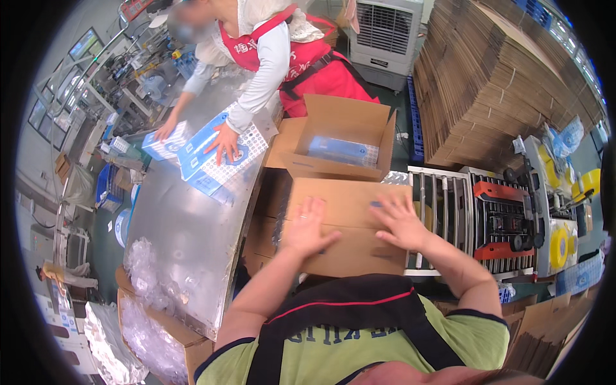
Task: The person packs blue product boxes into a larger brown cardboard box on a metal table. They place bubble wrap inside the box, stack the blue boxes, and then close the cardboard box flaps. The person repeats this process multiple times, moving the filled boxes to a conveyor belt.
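A closed cardboard carton [351, 250] lies right before me, its top flaps meeting along a seam. My left hand [308, 228] rests on the left part of the top, fingers apart. On the right part, near the roller conveyor, my right hand [402, 221] is spread flat over the cardboard. Neither hand grips anything. Just beyond stands an open cardboard carton [332, 168] with its flaps up, holding a blue and white box [344, 150].
Across the metal table [187, 231], a person in a red apron [308, 72] handles blue and white boxes [224, 154]. A roller conveyor [438, 192] leads right to a carton sealing machine [505, 221]. Flattened cartons [481, 86] stand stacked behind. Clear plastic packaging [149, 332] fills a carton at lower left.
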Motion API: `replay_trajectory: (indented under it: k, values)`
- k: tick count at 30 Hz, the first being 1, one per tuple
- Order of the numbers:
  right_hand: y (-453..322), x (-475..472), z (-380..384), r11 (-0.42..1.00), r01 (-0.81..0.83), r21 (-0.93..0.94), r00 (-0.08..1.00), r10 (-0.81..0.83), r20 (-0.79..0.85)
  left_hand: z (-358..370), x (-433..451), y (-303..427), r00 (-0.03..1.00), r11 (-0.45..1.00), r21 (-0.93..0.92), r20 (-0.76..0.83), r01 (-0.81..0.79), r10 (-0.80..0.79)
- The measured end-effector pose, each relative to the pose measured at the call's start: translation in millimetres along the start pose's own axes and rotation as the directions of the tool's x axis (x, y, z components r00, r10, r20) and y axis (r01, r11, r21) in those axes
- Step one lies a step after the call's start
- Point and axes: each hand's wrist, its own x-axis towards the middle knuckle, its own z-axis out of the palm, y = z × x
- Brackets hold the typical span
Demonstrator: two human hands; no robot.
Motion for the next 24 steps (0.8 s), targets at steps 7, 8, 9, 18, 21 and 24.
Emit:
replay_trajectory:
  k: [7,8,9,18,21,24]
  values:
    - [54,-56,183,0.227,-0.607,0.762,0.484,0.866,0.128,5,-29,-210,0.791,0.708,-0.354,0.254,0.612,-0.557]
    - [61,-90,251,-0.135,-0.773,0.620,0.235,0.846,0.478,28,-18,-204,0.847,0.779,-0.333,0.218,0.531,-0.485]
    - [39,-107,239,-0.378,-0.685,0.623,0.309,0.624,0.718,58,-29,-206,0.848,0.763,-0.370,0.229,0.529,-0.478]
    - [-52,-25,-42,-0.034,-0.280,0.960,0.857,0.443,0.265,15,13,-155,0.635,-0.026,-0.714,0.638,0.700,-0.435]
    - [-135,79,4,0.319,-0.460,0.829,0.853,0.418,0.313,7,19,-99,0.974,0.573,-0.795,0.224,0.201,-0.030]
    - [-125,96,19,0.656,-0.517,0.550,0.829,0.224,0.512,-25,16,-72,0.945,0.631,-0.704,0.211,0.324,-0.250]
